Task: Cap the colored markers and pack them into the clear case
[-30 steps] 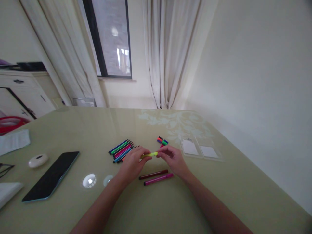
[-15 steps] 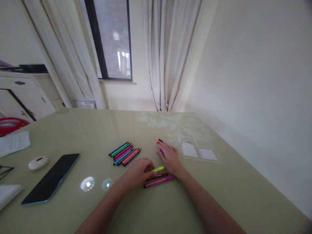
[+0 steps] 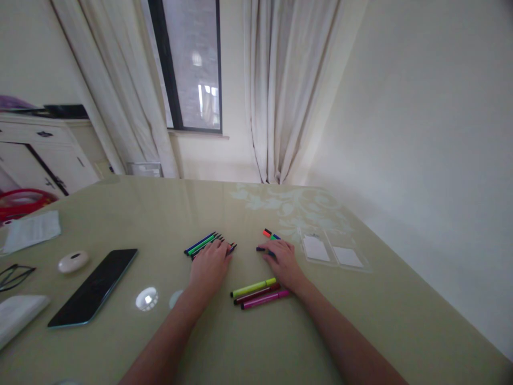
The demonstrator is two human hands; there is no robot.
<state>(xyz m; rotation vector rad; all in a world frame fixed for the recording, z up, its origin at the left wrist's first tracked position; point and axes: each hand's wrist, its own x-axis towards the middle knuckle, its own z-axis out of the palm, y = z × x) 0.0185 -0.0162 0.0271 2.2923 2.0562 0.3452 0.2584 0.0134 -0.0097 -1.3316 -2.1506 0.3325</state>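
Observation:
My left hand [image 3: 210,266] lies palm down over a cluster of felt-tip pens, with dark blue and green pens [image 3: 200,243] showing past it; its fingertips are partly hidden. A dark felt-tip pen [image 3: 263,249] pokes out between the thumb and fingers of my right hand [image 3: 285,262], which rests on the table. Just beyond those fingers show an orange pen with a black end [image 3: 267,232] and a green and blue one [image 3: 274,237]. Between my forearms lie a yellow-green pen [image 3: 250,289], a dark red pen [image 3: 256,294] and a magenta pen [image 3: 264,300], side by side.
An open clear plastic case [image 3: 334,251] with white inserts lies right of my right hand. On the left of the table [image 3: 160,214] are a black tablet-like slab [image 3: 96,286], a white rounded case [image 3: 73,261], glasses [image 3: 16,277], a white box [image 3: 20,315] and papers [image 3: 34,231].
My left hand has left the yellow-green pen and moved up and left onto the pen cluster. My right hand has shifted slightly, and a dark pen now shows at its fingers.

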